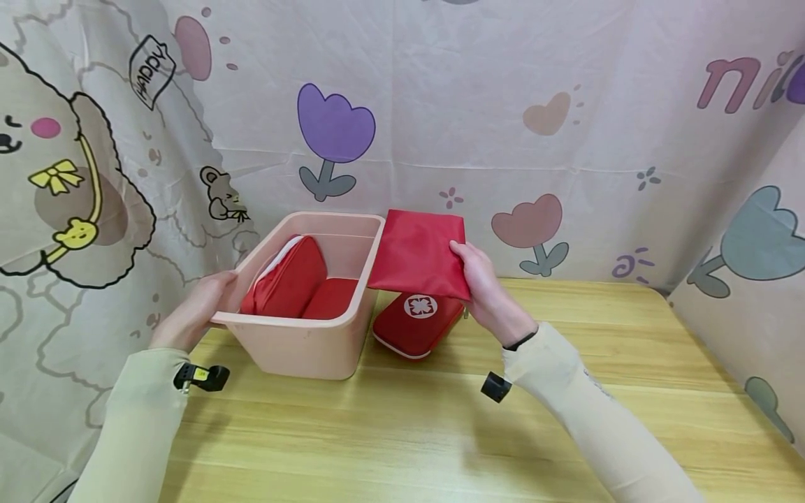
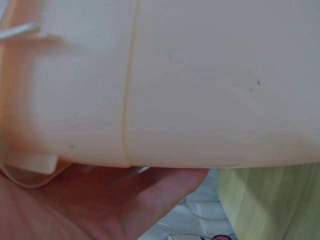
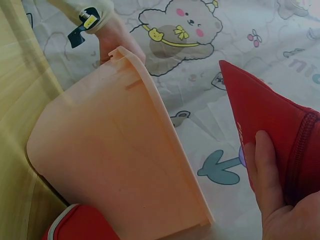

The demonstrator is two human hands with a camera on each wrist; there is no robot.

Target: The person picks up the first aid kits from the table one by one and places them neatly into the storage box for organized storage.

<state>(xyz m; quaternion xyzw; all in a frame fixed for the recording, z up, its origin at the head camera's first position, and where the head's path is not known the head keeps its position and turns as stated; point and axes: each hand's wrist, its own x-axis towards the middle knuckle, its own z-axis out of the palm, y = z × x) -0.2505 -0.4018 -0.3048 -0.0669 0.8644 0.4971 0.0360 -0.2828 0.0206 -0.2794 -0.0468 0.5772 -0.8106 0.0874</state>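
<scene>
Pale sleeves [image 1: 135, 426] lie nearest to the head camera. At the pink bin's [image 1: 295, 349] nine o'clock, the left hand [image 1: 198, 307] grips it; inside, one red bag [image 1: 292, 276] leans. At the bin's three o'clock, one flat red pouch [image 1: 418, 251] is above the table [image 1: 402, 447], with a red case [image 1: 409, 332] at its six o'clock. The right hand [image 1: 487, 286] pinches the flat red pouch between thumb and fingers.

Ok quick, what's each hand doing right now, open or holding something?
Left hand: closed, holding the pink box at its edge.
Right hand: closed, holding a red pouch up above the table.
</scene>
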